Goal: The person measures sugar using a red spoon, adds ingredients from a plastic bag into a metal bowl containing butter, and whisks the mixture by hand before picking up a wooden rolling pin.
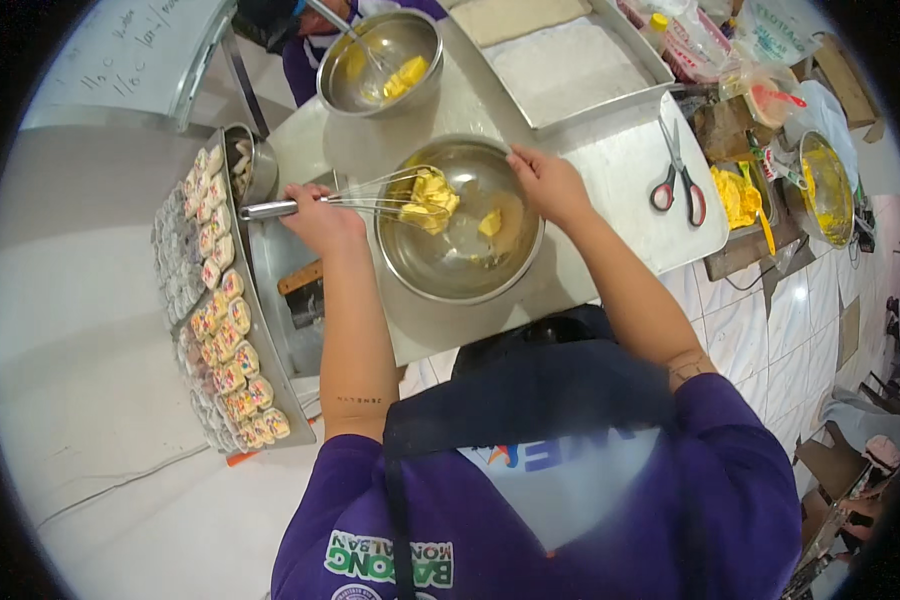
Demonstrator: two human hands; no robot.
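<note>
My left hand [322, 221] grips the metal handle of a balloon whisk [360, 201]. A lump of yellow butter or margarine [429, 201] is caught in the whisk's wires, over the left side of a stainless steel mixing bowl [461, 296]. A smaller yellow piece [490, 223] lies on the bowl's floor, with smears around it. My right hand [544, 180] holds the bowl's upper right rim, thumb on the edge. The bowl rests on a pale worktable [427, 330].
Across the table a person [300, 64] has a second steel bowl [330, 97] with a whisk and yellow lumps. Sheet pans [607, 112], scissors [676, 176] and a tub of yellow spread [735, 199] are on the right. Left are a bench scraper [300, 279] and a tray of sprinkled pastries [229, 337].
</note>
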